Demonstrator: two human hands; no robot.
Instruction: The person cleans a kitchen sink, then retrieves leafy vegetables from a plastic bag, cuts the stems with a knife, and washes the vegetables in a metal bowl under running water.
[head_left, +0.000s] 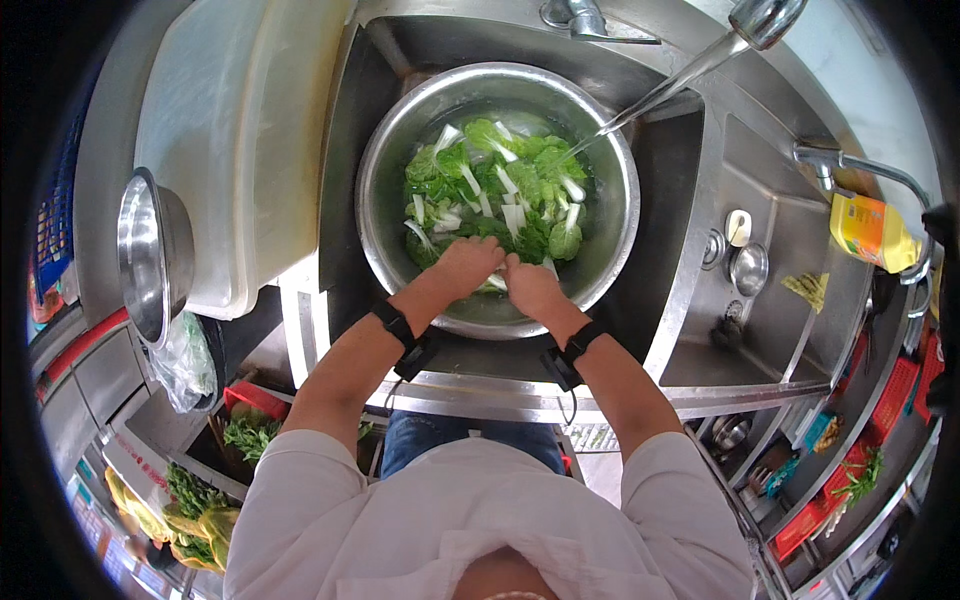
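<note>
A large round stainless steel basin (498, 330) sits in the deep sink (442, 358), holding water and many pieces of bok choy (517, 180) with white stems and green leaves. At the basin's near side, my left hand (474, 262) and my right hand (531, 285) meet over the greens, fingers curled together. A white-stemmed bok choy piece (495, 282) shows between and below them, pinched by both hands; the fingertips are partly hidden. Water runs from a faucet (765, 22) at the upper right into the basin's far right side.
Left of the sink stand a large translucent plastic tub (202, 135) and a tilted steel bowl (146, 255). The right-hand sink (750, 187) holds a small metal cup (748, 268) and a yellow-green cloth (806, 289). A yellow jug (870, 232) hangs by another faucet (862, 161).
</note>
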